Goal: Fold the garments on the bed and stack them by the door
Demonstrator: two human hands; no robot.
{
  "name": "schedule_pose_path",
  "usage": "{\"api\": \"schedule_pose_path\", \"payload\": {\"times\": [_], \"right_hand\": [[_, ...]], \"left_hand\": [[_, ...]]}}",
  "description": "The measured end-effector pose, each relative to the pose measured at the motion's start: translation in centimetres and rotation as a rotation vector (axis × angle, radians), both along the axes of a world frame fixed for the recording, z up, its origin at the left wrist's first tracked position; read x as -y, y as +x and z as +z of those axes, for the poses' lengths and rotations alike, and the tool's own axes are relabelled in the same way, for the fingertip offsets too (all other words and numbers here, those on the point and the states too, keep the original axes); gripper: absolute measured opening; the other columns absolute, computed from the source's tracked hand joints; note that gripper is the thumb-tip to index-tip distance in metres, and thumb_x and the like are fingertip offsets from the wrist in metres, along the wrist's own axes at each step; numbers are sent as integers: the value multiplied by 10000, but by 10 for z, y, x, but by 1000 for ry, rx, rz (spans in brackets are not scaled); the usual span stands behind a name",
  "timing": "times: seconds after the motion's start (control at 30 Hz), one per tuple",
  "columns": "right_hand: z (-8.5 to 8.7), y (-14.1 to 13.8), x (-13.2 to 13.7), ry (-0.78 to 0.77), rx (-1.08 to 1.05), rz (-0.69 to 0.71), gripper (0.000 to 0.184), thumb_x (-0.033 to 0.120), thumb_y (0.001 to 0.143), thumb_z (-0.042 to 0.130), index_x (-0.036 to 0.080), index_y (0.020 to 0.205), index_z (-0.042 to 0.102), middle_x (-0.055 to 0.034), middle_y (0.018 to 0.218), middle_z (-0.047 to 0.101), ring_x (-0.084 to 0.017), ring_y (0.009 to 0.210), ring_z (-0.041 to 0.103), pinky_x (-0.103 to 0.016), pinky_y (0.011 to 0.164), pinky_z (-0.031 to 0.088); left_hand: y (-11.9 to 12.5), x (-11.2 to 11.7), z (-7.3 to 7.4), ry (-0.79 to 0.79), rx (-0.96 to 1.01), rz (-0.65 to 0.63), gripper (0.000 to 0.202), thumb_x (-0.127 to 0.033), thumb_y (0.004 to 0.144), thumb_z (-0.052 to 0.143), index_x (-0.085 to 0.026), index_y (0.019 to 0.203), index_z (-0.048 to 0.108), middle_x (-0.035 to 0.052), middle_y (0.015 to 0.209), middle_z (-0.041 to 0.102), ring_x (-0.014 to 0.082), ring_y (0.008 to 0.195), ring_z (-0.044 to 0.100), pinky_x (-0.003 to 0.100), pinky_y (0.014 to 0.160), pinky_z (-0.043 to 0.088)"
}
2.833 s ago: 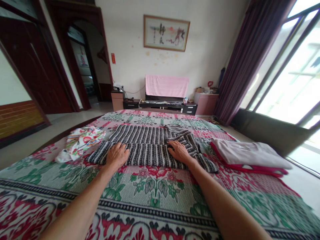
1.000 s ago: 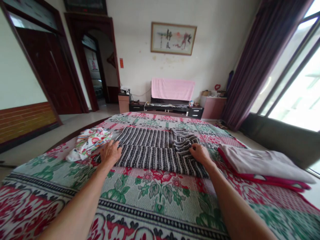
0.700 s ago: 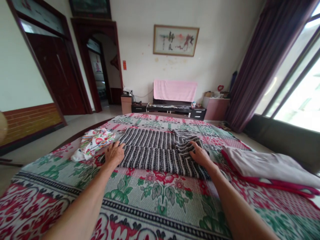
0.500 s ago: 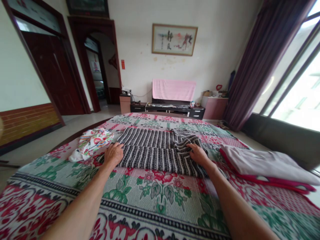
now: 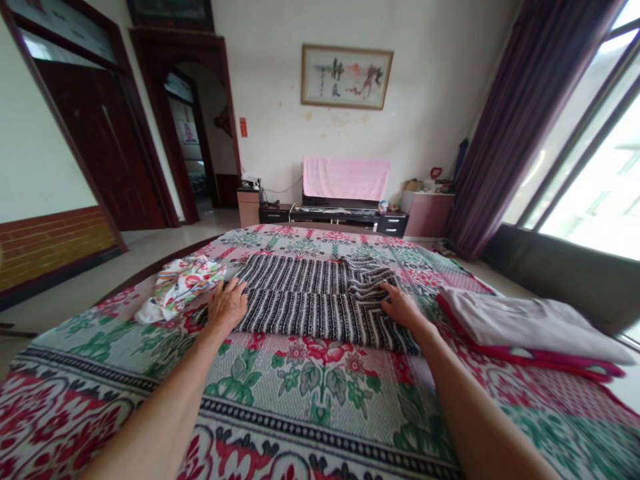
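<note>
A black-and-white striped knit garment [image 5: 300, 300] lies folded in a wide rectangle on a floral cloth [image 5: 320, 380]. Its right part is bunched, with stripes running in another direction. At its left edge rests my left hand [image 5: 227, 305], fingers stretched out and slightly apart over the fabric. On the right end lies my right hand [image 5: 401, 308], fingers extended and touching the knit; the undersides of both hands are hidden. Just left of my left hand sits a crumpled white cloth with a colourful print [image 5: 185, 283].
A folded grey cloth [image 5: 535, 323] lies over a red one [image 5: 550, 363] at the right. Beyond the floral cloth stands a low black cabinet [image 5: 393, 224] with a pink towel [image 5: 346, 177] draped above it. A dark sofa [image 5: 560, 267] is by the window.
My right hand has shifted slightly right, its index finger drawn back from the stripes. My left hand stays at the left edge. The garment looks almost unchanged.
</note>
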State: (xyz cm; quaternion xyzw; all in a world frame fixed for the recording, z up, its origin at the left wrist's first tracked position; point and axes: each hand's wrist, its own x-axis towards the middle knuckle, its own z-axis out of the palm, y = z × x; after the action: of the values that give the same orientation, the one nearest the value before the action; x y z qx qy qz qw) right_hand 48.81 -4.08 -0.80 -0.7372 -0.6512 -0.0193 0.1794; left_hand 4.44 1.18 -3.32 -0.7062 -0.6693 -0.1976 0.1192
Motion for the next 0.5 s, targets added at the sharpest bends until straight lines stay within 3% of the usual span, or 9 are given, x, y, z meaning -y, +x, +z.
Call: {"api": "schedule_pose_path", "payload": {"times": [0.2, 0.43, 0.5], "right_hand": [[9, 10, 2, -15, -102, -123, 501, 301, 832, 517, 111, 1296, 526, -89, 948, 725, -232, 898, 669, -292, 803, 457], [11, 10, 4, -77, -31, -86, 376, 361, 848, 493, 126, 1085, 668, -111, 902, 721, -246, 852, 673, -289, 745, 459], [9, 6, 2, -28, -29, -81, 398, 382, 845, 505, 132, 1117, 652, -118, 922, 721, -258, 863, 671, -304, 755, 461]], "left_hand": [[8, 6, 6, 55, -62, 29, 414, -309, 886, 375, -236, 1209, 624, 59, 1355, 541, 332, 1294, 367, 504, 1005, 343], [13, 8, 2, -162, -68, -22, 405, -352, 923, 300, -235, 1158, 609, 72, 1254, 564, 249, 1179, 485, 419, 932, 423], [13, 8, 2, -171, -65, -26, 402, -347, 927, 294, -229, 1169, 593, 78, 1270, 547, 246, 1187, 479, 420, 930, 424]]}}
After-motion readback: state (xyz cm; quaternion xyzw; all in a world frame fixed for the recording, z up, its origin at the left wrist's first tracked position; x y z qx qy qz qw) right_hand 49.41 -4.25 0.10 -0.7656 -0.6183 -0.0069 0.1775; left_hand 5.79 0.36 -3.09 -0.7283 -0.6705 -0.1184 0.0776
